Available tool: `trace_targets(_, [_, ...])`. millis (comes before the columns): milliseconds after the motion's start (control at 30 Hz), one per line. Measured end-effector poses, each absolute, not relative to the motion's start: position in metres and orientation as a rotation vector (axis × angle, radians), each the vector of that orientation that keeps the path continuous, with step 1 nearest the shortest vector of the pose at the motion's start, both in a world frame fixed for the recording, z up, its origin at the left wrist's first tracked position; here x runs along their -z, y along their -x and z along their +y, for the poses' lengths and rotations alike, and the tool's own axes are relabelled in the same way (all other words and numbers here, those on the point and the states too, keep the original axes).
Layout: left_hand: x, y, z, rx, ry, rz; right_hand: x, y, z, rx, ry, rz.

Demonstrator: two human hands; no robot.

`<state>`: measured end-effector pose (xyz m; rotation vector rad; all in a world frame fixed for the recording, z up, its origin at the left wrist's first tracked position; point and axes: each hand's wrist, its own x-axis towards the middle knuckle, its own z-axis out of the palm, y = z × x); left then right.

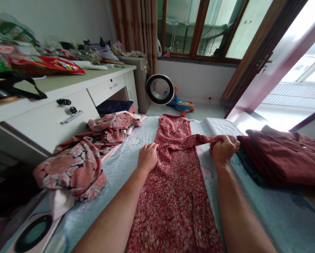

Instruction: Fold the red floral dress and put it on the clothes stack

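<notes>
A long red knit dress (177,189), flecked with white, is laid lengthwise on the bed, folded narrow, its collar end pointing away from me. One sleeve (196,140) stretches across it and off to the right. The end of that sleeve is bunched in my right hand (225,149), which is closed around it and held out beside the dress. At the dress's left edge, my left hand (148,157) has its fingers curled onto the fabric; its fingertips are partly hidden.
A pale blue bed sheet (120,172) lies underneath. Left is a crumpled pink floral cloth (75,165); right is a stack of folded maroon clothes (286,154). A cluttered white desk (94,82) borders the left side. Beyond the bed are an open washing machine door (160,89) and a blue ride-on toy (182,103).
</notes>
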<state>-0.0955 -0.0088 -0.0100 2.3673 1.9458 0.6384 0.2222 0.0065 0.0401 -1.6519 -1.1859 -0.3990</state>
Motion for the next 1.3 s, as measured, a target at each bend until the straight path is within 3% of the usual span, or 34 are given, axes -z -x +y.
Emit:
trace_targets(200, [0.01,0.096,-0.009,-0.635,-2.364,1.947,-0.04,-0.231,0.007,0.597,1.697,-0.977])
trace_targets(400, [0.01,0.096,-0.008,-0.63,-2.369,1.94,-0.033,-0.178,0.013,-0.102,1.368,-1.865])
trace_targets(467, [0.009,0.096,-0.008,-0.631,-2.37,1.939,-0.022,-0.16,0.012,-0.172,1.345,-2.026])
trace_targets(833, [0.008,0.096,-0.009,-0.651,-2.351,1.937,-0.003,-0.132,0.013,-0.053,1.58,-2.139])
trace_targets(1067, [0.008,0.097,-0.009,-0.681,-2.298,1.948,-0.01,-0.129,0.006,-0.008,1.678,-1.868])
trace_targets(1300, [0.011,0.101,-0.005,-0.739,-2.254,1.915,-0.004,-0.131,0.011,-0.04,1.569,-1.921])
